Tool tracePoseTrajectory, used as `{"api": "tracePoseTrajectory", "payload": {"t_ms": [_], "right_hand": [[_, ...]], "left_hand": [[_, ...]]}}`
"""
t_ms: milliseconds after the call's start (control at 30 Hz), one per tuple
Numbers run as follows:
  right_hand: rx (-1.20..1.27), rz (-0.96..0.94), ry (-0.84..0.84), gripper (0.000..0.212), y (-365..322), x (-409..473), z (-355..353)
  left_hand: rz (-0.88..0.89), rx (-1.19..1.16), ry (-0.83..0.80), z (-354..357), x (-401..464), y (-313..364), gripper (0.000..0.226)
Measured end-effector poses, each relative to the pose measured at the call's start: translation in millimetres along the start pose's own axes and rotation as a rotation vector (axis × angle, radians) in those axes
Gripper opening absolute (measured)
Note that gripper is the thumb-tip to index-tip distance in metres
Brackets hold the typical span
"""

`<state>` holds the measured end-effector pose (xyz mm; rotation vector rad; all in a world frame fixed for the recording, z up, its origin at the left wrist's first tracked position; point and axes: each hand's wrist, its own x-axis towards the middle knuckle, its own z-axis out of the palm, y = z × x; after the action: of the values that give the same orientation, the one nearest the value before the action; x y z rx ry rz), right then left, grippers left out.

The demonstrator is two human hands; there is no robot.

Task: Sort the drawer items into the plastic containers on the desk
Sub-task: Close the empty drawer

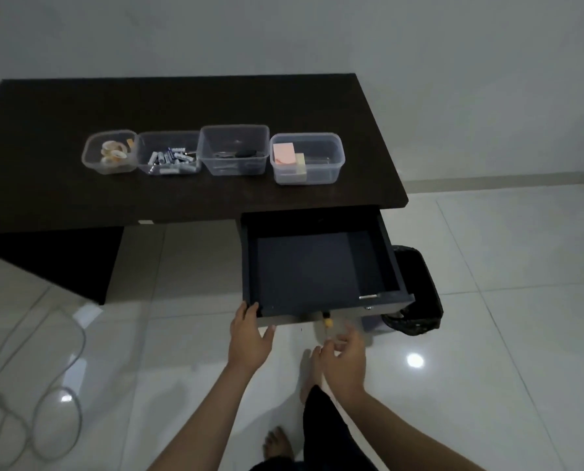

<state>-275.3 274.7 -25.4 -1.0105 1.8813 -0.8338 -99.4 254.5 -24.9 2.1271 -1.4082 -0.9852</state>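
Observation:
The dark drawer (317, 266) stands pulled out under the desk, and nothing shows inside it. My left hand (249, 334) touches its front left corner, fingers over the edge. My right hand (343, 355) hovers just below the drawer front with relaxed fingers, blurred, holding nothing. A key with a yellow tag (327, 320) hangs from the drawer front. On the desk (45, 185) stand several clear containers in a row: one with tape rolls (110, 156), one with batteries (168, 154), one with keys and a dark fob (233, 151), one with sticky notes (307, 159).
A black bin with a bag (416, 290) stands on the floor right of the drawer. Grey cable loops (39, 402) lie on the white tiles at left. My bare feet (277, 443) and a dark trouser leg are below the hands.

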Motion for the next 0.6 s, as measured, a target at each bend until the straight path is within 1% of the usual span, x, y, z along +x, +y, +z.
{"api": "tracePoseTrajectory", "payload": {"t_ms": [67, 133, 333, 433, 600], "right_hand": [[0.080, 0.092, 0.013, 0.065, 0, -1, -3], [0.150, 0.121, 0.006, 0.081, -3, 1, -2], [0.383, 0.239, -0.060, 0.109, -15, 31, 23], [0.386, 0.256, -0.047, 0.116, -10, 37, 33], [0.292, 0.228, -0.001, 0.116, -14, 35, 33]], "left_hand": [[-0.006, -0.024, 0.029, 0, 0, 0, 0.060], [-0.025, -0.048, 0.056, -1, 2, 0, 0.060], [-0.111, -0.074, 0.038, 0, 16, -5, 0.067], [-0.153, -0.112, 0.057, 1, 18, -2, 0.067], [-0.200, -0.162, 0.113, 1, 17, 7, 0.065]]}}
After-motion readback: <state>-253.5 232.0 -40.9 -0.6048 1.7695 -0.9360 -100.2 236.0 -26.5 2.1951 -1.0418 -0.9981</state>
